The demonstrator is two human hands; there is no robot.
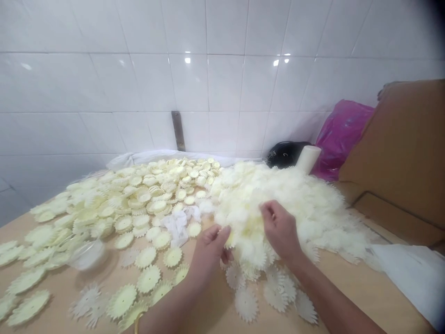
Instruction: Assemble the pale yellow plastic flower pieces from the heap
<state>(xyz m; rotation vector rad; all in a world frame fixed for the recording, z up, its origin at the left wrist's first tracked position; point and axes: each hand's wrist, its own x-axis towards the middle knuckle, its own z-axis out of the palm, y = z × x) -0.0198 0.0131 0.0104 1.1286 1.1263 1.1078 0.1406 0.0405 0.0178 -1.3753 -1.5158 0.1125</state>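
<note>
My left hand [212,243] is closed in a pinch at the front of the heap, with the edge of a pale yellow scalloped disc [230,239] showing at its thumb. My right hand [281,230], fingertips pressed together, hovers over the heap of thin whitish petal-edged sheets [306,204]; whatever is between those fingertips is too small or hidden to make out. Left of the hands lies a spread of thicker pale yellow scalloped discs [149,278], several with a small hole in the middle. Loose whitish petal sheets [246,304] lie on the table below the hands.
A clear plastic bowl [87,255] stands among the discs on the wooden table [368,297]. Crumpled white tissue [177,225] lies mid-table. Behind the heap are a white roll [308,159], a black bag [287,154], a magenta plastic bag [342,134] and a cardboard box [399,153], before a tiled wall.
</note>
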